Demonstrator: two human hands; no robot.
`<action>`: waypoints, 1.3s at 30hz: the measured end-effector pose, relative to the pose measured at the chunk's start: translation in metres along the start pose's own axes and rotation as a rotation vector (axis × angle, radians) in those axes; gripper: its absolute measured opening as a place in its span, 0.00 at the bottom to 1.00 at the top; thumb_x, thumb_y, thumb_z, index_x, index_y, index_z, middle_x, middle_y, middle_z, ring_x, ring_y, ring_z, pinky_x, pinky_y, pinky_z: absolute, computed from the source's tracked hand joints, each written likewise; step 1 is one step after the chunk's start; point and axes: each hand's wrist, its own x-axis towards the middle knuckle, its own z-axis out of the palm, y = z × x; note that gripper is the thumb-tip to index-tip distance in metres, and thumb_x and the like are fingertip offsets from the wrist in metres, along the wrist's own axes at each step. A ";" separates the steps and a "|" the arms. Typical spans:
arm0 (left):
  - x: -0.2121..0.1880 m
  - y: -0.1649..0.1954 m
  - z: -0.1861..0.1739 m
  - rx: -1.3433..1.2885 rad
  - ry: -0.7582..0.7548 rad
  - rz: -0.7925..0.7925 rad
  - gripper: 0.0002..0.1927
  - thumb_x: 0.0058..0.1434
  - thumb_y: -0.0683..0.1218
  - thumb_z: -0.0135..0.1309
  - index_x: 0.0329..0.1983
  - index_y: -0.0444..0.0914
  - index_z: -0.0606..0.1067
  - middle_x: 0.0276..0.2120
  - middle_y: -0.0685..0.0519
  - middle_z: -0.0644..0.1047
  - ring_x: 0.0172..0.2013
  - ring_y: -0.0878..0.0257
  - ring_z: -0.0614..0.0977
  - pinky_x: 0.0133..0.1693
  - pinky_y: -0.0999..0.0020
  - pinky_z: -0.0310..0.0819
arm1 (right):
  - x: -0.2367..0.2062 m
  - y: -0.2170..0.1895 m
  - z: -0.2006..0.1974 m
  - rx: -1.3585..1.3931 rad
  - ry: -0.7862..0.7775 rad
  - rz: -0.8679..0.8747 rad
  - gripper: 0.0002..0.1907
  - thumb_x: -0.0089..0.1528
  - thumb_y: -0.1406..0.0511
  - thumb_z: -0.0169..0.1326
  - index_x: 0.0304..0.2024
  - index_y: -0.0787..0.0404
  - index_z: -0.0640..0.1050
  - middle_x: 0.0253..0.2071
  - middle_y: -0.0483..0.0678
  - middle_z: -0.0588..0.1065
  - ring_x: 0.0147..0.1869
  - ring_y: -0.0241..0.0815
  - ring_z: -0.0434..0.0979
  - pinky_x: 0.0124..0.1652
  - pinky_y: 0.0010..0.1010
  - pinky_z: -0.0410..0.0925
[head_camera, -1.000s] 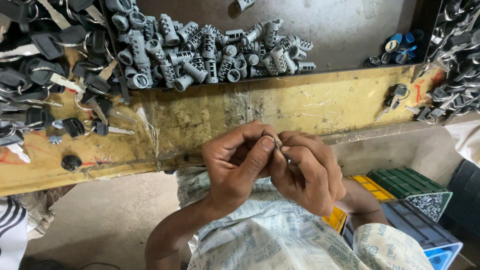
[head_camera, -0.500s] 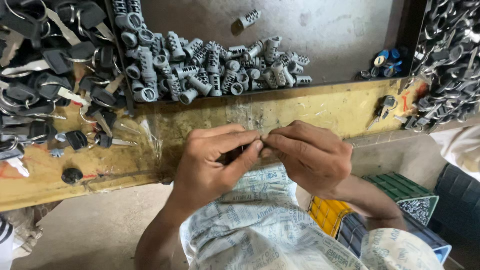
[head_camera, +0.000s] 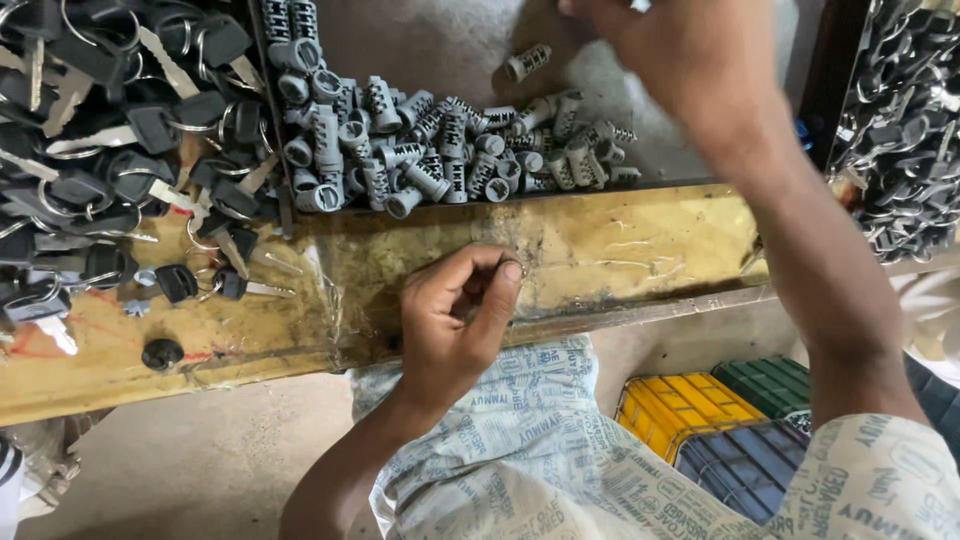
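Dozens of grey lock cylinders (head_camera: 450, 150) lie heaped in a dark tray (head_camera: 690, 90) at the back of the bench. Right hand (head_camera: 690, 60) is over the tray near one stray cylinder (head_camera: 528, 62); fingers run out of frame, so grip cannot be told. Left hand (head_camera: 460, 320) rests over the worn yellow bench edge (head_camera: 620, 250), thumb and forefinger pinched together, perhaps on a very small part, too small to identify. Judgement: pick-up step in hand; next move calls for a clean grasp of a single cylinder. Black-headed keys (head_camera: 120, 150) on rings piled left. Yellow, green, blue boxes (head_camera: 690, 410) sit below right.
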 end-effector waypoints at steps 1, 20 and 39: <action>0.000 0.000 0.000 0.006 -0.003 0.007 0.07 0.71 0.43 0.55 0.39 0.33 0.78 0.25 0.62 0.73 0.25 0.78 0.68 0.27 0.79 0.59 | 0.002 -0.015 -0.005 0.057 0.017 -0.056 0.07 0.68 0.68 0.64 0.46 0.65 0.82 0.35 0.46 0.80 0.33 0.34 0.81 0.36 0.22 0.73; 0.010 0.020 0.016 -0.456 -0.417 -0.198 0.09 0.73 0.42 0.52 0.43 0.30 0.77 0.27 0.54 0.76 0.23 0.73 0.71 0.23 0.75 0.64 | -0.130 -0.117 -0.067 0.739 0.044 0.389 0.08 0.66 0.79 0.59 0.47 0.69 0.80 0.46 0.58 0.82 0.44 0.43 0.88 0.39 0.26 0.78; 0.017 0.059 0.006 0.094 -0.346 -0.145 0.06 0.67 0.41 0.59 0.38 0.32 0.83 0.23 0.54 0.81 0.20 0.74 0.73 0.21 0.77 0.61 | -0.134 -0.135 -0.063 0.872 0.094 0.467 0.18 0.57 0.80 0.65 0.49 0.69 0.81 0.45 0.58 0.80 0.43 0.43 0.82 0.40 0.25 0.75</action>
